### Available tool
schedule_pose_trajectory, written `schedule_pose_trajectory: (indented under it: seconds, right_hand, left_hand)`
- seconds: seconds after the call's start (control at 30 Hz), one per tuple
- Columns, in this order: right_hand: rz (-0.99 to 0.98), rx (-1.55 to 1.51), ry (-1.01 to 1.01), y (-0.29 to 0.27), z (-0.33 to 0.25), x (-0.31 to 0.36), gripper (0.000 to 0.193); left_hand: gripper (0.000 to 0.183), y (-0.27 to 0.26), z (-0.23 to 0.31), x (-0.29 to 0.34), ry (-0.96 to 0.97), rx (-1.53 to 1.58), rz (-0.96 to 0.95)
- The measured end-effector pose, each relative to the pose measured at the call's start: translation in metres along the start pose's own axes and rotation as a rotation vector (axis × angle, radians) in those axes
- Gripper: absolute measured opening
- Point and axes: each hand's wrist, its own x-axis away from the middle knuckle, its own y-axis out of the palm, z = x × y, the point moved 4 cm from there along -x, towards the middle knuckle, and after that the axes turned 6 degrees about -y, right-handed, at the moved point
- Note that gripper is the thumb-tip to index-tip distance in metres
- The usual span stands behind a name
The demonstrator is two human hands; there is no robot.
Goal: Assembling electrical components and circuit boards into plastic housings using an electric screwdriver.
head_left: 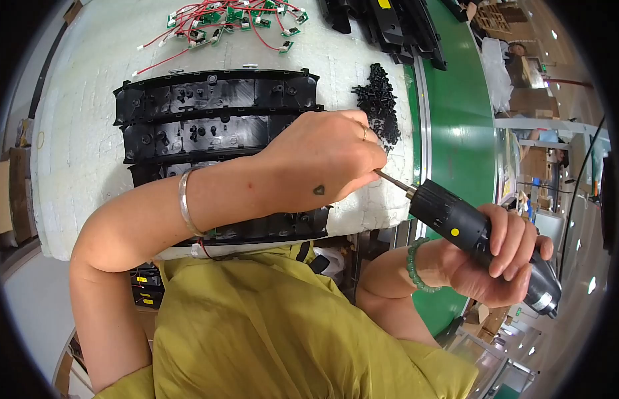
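My right hand (479, 278) is wrapped round a black electric screwdriver (446, 211), its bit pointing up and to the left. My left hand (326, 156) reaches across with its fingers pinched together at the tip of the bit. What the pinch holds is hidden. Just beyond those fingers lies a heap of small black screws (376, 100). Beneath my left forearm several curved black plastic housings (213, 98) lie in rows, inner sides up with posts showing. The nearest one is partly covered by the arm, and a bit of red wire shows at its edge.
Small green circuit boards (235, 14) with red wires lie at the far side of the white foam-like work surface (76, 146). Long black plastic parts (389, 26) are stacked at the far right. A green conveyor-like surface (462, 100) runs along the right.
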Motion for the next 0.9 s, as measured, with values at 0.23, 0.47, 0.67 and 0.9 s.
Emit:
schedule_pose_trajectory:
  seconds: [0.23, 0.47, 0.67, 0.9]
  right_hand:
    - [-0.035, 0.052, -0.025, 0.009, 0.001, 0.004, 0.026]
    - [-0.044, 0.071, -0.026, 0.012, 0.000, 0.005, 0.025]
    - [-0.059, 0.052, -0.030, 0.015, -0.001, 0.006, 0.025]
    - [-0.082, 0.072, -0.026, 0.015, -0.004, 0.006, 0.024]
  left_hand:
    - [0.011, -0.008, -0.003, 0.010, -0.039, -0.012, 0.068]
    - [0.010, -0.011, -0.002, 0.015, -0.022, 0.016, 0.109]
    - [0.010, -0.013, 0.000, 0.017, -0.028, 0.026, 0.098]
    - [0.011, -0.012, 0.000, 0.018, -0.014, 0.036, 0.088]
